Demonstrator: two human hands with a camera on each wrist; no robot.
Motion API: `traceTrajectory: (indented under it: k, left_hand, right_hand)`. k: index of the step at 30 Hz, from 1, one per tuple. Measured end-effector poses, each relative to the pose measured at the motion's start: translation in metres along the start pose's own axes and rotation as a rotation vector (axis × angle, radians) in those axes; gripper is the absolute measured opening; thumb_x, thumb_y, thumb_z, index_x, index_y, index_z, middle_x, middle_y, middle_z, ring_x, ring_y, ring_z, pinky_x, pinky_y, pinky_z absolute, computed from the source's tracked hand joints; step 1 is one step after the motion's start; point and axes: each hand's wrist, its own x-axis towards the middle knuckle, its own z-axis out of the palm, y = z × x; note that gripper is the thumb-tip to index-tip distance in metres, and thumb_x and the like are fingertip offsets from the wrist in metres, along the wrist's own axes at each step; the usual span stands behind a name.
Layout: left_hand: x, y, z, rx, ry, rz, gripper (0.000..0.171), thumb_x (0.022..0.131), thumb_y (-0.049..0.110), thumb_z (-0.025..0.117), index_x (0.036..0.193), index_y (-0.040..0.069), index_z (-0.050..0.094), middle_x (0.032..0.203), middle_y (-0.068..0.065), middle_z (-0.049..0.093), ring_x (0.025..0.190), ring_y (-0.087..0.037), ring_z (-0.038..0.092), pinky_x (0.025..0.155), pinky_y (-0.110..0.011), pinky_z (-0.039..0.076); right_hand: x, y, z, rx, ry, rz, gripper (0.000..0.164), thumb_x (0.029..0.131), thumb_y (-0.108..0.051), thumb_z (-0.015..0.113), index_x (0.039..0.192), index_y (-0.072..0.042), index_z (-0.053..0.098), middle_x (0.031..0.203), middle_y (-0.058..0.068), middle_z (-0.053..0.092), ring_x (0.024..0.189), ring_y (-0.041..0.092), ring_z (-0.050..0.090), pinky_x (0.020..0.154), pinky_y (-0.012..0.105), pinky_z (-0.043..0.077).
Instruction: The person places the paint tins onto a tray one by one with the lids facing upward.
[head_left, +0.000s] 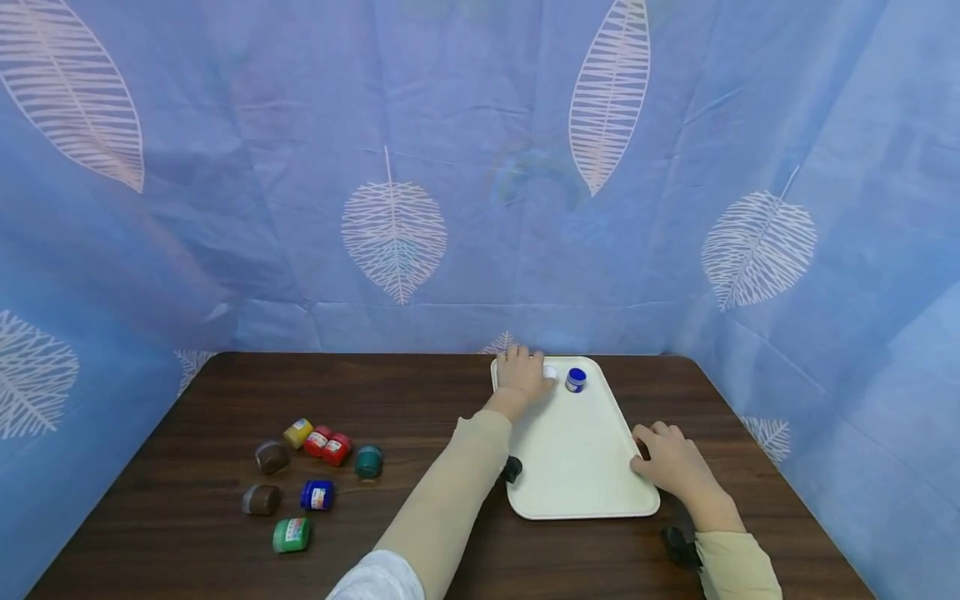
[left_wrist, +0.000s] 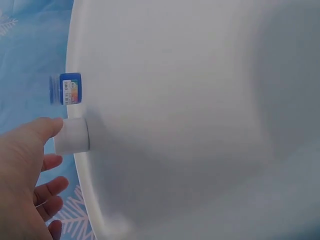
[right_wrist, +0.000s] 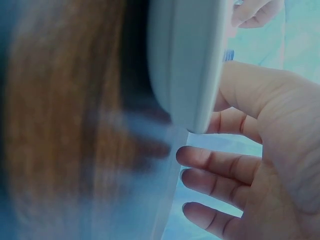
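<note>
My left hand is at the far left corner of a cream tray. Its thumb and index finger pinch a small white paint jar that stands on the tray, while the other fingers curl loosely. Beside that jar stands a blue paint jar, apart from the hand. At the near right side of the tray, my right hand holds the rim. In the right wrist view, thumb and index finger meet the tray's edge, and the remaining fingers are spread below it.
On the left of the dark wooden table lie several paint jars: yellow, red, teal, brown, blue and green. A blue leaf-patterned cloth hangs behind the table and at both sides.
</note>
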Motion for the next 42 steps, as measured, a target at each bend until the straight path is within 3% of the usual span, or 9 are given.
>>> traceTrajectory:
  k: [5, 11, 23, 33, 42]
  left_hand:
    - [-0.005, -0.004, -0.002, -0.043, 0.006, -0.021, 0.059, 0.09, 0.064, 0.052, 0.135, 0.025, 0.053, 0.136, -0.002, 0.052, 0.131, -0.024, 0.041, 0.108, -0.045, 0.033]
    - [-0.019, -0.012, -0.01, -0.063, 0.024, 0.022, 0.052, 0.093, 0.061, 0.05, 0.131, 0.025, 0.054, 0.137, -0.002, 0.051, 0.13, -0.024, 0.04, 0.107, -0.046, 0.032]
    - [-0.061, -0.039, -0.033, -0.14, 0.1, 0.031, 0.046, 0.093, 0.059, 0.052, 0.125, 0.027, 0.058, 0.128, -0.003, 0.054, 0.127, -0.027, 0.042, 0.096, -0.044, 0.034]
    - [-0.098, -0.055, -0.05, -0.176, 0.189, 0.037, 0.044, 0.092, 0.057, 0.054, 0.121, 0.024, 0.061, 0.118, -0.002, 0.057, 0.111, -0.024, 0.048, 0.089, -0.042, 0.036]
    - [-0.133, -0.075, -0.06, -0.239, 0.27, 0.0, 0.035, 0.091, 0.047, 0.06, 0.113, 0.019, 0.063, 0.109, -0.005, 0.062, 0.101, -0.026, 0.05, 0.083, -0.042, 0.038]
  right_hand:
    - [0.0, -0.002, -0.001, -0.005, -0.005, 0.003, 0.018, 0.082, -0.018, 0.065, 0.096, -0.009, 0.058, 0.092, 0.013, 0.056, 0.08, 0.028, 0.045, 0.067, 0.049, 0.039]
    - [0.0, -0.002, -0.002, -0.007, -0.002, 0.008, 0.019, 0.082, -0.017, 0.066, 0.098, -0.008, 0.059, 0.094, 0.015, 0.057, 0.082, 0.03, 0.047, 0.068, 0.051, 0.041]
    - [0.001, -0.004, -0.002, 0.008, -0.015, 0.014, 0.018, 0.082, -0.017, 0.065, 0.097, -0.009, 0.058, 0.093, 0.014, 0.057, 0.081, 0.029, 0.046, 0.067, 0.048, 0.039]
    - [0.0, 0.0, 0.002, 0.003, -0.007, 0.001, 0.017, 0.082, -0.016, 0.064, 0.097, -0.009, 0.058, 0.092, 0.015, 0.057, 0.08, 0.03, 0.046, 0.065, 0.048, 0.039]
    - [0.001, 0.0, 0.002, 0.0, -0.018, 0.006, 0.017, 0.083, -0.018, 0.064, 0.096, -0.009, 0.057, 0.091, 0.013, 0.056, 0.08, 0.028, 0.045, 0.066, 0.046, 0.038]
